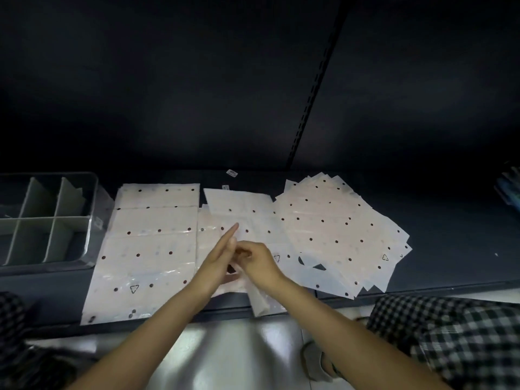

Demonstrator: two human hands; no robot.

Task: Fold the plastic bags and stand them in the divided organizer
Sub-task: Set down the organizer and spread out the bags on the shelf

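Several translucent white plastic bags with dark dots lie flat on a dark shelf: one stack at the left (149, 243), one in the middle (242, 209), a fanned pile at the right (337, 235). My left hand (222, 249) lies over the middle bag with fingers straight, pointing away. My right hand (257, 258) is beside it, fingers curled and pinching a fold of the middle bag; a folded strip (259, 301) hangs over the shelf edge beneath my wrist. The grey divided organizer (87, 220) stands at the far left; a pale sheet leans in a far compartment.
The shelf front edge (422, 288) runs just below the bags. A dark back wall with a slotted upright (312, 102) rises behind. A small white label (232, 173) lies at the back. Checked fabric over my knee (450, 333) shows at lower right, above a glossy floor.
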